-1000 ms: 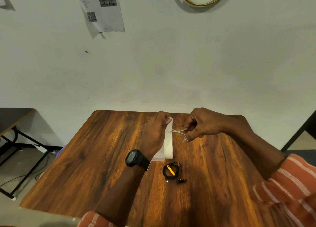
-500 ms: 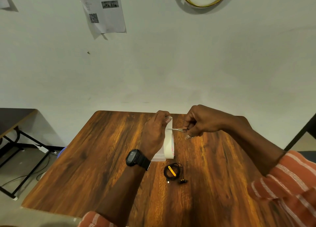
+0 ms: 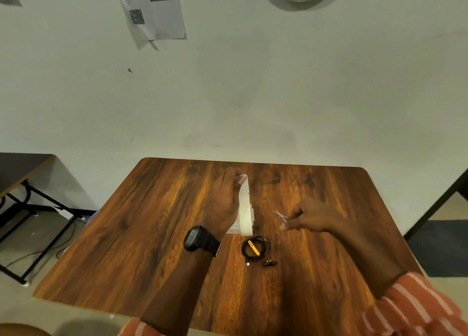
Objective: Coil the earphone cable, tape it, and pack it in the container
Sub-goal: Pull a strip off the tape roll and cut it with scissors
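Left grip [image 3: 222, 204] pinching tape strip [image 3: 245, 209]; right grip [image 3: 307, 218] around scissors [image 3: 279, 214].

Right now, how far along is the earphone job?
Done: the earphone cable lies coiled on the table, no tape visible on it. In hand: the left hand holds up a strip of tape; the right hand holds small scissors off to the side of it. Left: taping the coil and packing it. A clear object shows behind the tape, possibly the container; I can't tell.

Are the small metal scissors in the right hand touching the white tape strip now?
Apart. The head view shows bare wood between the small metal scissors and the white tape strip.
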`<state>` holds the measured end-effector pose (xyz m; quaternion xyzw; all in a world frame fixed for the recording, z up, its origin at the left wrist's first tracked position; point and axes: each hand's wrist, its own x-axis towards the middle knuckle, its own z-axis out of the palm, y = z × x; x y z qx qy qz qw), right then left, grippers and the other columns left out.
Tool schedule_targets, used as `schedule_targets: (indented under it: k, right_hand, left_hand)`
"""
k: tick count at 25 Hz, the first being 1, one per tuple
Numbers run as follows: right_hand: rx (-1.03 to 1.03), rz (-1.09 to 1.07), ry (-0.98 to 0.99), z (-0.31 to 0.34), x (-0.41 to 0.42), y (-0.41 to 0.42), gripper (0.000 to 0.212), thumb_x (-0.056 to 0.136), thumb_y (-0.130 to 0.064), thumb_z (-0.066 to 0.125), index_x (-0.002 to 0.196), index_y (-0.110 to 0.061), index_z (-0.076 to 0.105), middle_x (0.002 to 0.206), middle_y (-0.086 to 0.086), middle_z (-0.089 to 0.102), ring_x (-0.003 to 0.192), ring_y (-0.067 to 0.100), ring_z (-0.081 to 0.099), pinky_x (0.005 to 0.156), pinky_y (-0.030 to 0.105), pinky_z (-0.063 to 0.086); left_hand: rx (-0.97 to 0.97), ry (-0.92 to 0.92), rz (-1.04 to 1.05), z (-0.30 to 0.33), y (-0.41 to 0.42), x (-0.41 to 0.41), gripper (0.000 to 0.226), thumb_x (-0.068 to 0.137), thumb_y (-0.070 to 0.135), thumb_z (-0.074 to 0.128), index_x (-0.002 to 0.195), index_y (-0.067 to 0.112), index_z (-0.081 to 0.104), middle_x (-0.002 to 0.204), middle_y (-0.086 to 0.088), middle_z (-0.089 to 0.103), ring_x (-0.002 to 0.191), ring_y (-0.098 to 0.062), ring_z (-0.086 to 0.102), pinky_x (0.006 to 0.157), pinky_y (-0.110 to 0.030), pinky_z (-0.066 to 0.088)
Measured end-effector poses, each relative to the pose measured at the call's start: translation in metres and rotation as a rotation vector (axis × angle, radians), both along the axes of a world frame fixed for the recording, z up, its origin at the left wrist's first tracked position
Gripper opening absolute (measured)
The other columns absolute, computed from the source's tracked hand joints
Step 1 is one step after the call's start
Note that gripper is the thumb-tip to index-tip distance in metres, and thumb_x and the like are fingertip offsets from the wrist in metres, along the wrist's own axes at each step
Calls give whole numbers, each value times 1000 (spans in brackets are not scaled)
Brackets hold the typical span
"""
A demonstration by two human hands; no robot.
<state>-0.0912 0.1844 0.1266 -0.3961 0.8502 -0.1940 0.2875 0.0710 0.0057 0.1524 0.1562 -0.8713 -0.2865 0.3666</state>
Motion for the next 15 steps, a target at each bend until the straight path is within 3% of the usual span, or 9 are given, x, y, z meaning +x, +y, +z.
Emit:
schedule_targets:
  k: [2, 5, 7, 9, 11, 13, 15]
  right_hand:
    - [127, -220, 42, -71, 2, 18, 24, 78, -38, 77, 68, -17, 71, 62, -5, 67, 55, 6, 63, 49, 20, 40]
    - [158, -412, 37, -149, 10, 39, 22, 81, -31, 75, 67, -16, 67, 61, -3, 66, 59, 11, 68, 44, 19, 38]
    - [126, -434, 83, -165, 13, 43, 20, 86, -28, 69, 69, -20, 61, 67, -5, 63, 59, 6, 61, 46, 17, 37]
    - [211, -370, 145, -173, 12, 42, 9, 88, -25, 67, 84, -17, 65, 83, -3, 67, 69, 8, 61, 56, 18, 45]
    - [320, -313, 193, -177, 12, 37, 22, 86, -28, 69, 103, -15, 68, 94, -1, 69, 83, 14, 67, 66, 25, 52]
    - [172, -370, 157, -159, 20, 26, 21, 89, -34, 66, 102, -18, 69, 87, -3, 70, 77, 11, 68, 60, 23, 48]
    - [-325, -502, -99, -124, 36, 8, 20, 90, -38, 65, 103, -24, 69, 91, -1, 73, 77, 8, 67, 61, 22, 47]
  left_hand:
    - [11, -33, 17, -14, 3, 6, 14, 101, 25, 45, 103, 16, 55, 85, 7, 56, 70, -10, 56, 58, -29, 49]
    - [41, -109, 20, -37, 7, 13, 11, 101, 31, 44, 100, 23, 51, 87, 8, 58, 73, -8, 59, 60, -31, 55]
    - [107, -168, 15, -49, 11, 18, 12, 100, 36, 41, 96, 27, 49, 88, 7, 59, 76, -10, 61, 64, -38, 58]
    - [173, -206, 16, -52, 18, 19, 11, 101, 32, 43, 95, 26, 50, 89, 6, 60, 79, -11, 61, 68, -39, 58]
    - [175, -230, 17, -50, 23, 18, 13, 101, 27, 45, 96, 20, 53, 91, 7, 59, 80, -7, 59, 69, -32, 58]
    - [194, -246, 14, -48, 25, 15, 13, 101, 24, 47, 97, 15, 56, 90, 12, 58, 78, 2, 57, 68, -18, 53]
    - [216, -237, 16, -48, 24, 10, 13, 100, 22, 48, 96, 14, 58, 84, 20, 55, 78, 9, 54, 68, -9, 46]
